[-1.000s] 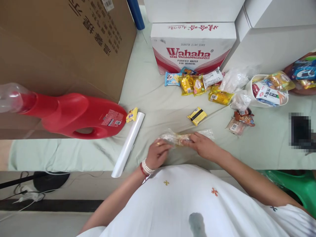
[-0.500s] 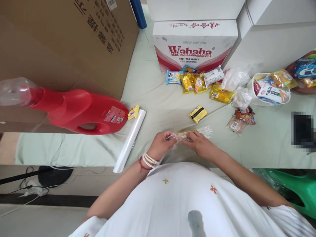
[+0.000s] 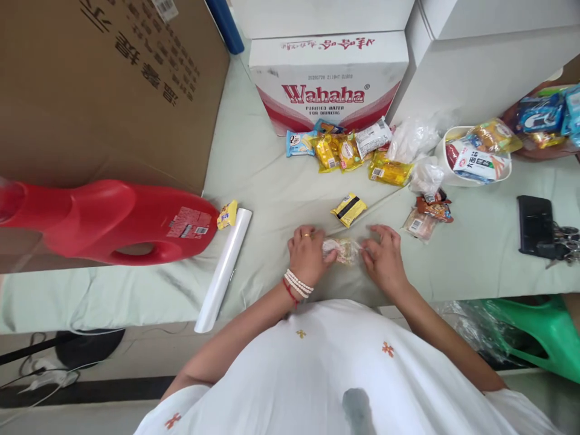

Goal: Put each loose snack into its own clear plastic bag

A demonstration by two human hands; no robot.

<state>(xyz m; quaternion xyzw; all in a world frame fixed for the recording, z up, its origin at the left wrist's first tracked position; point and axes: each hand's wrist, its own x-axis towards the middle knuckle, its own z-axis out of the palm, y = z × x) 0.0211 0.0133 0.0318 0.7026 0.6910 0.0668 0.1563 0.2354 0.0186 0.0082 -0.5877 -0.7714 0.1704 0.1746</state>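
Observation:
A small snack packet wrapped in clear plastic film [image 3: 348, 251] lies on the green cloth close to my body. My left hand [image 3: 309, 255] grips its left end, thumb over the top and fingers curled behind; a ring and a beaded bracelet show on that side. At the packet's right end, my right hand [image 3: 385, 258] pinches the loose film between thumb and fingers. Just beyond the hands lies a yellow packet with a black stripe [image 3: 348, 209]. Part of the wrapped snack is hidden under my left hand.
Left, a red detergent bottle [image 3: 113, 220] lies beside a white film roll [image 3: 224, 272] and a small yellow packet [image 3: 227, 215]. Yellow snack packets [image 3: 327, 151] lie before the Wahaha carton [image 3: 330, 78]. A white tub [image 3: 441, 162], brown packets [image 3: 432, 208] and a phone [image 3: 534, 223] are right.
My right hand has moved right, from on top of the packet to its right end. My left hand has shifted from the film's left end onto the packet. The view has turned slightly.

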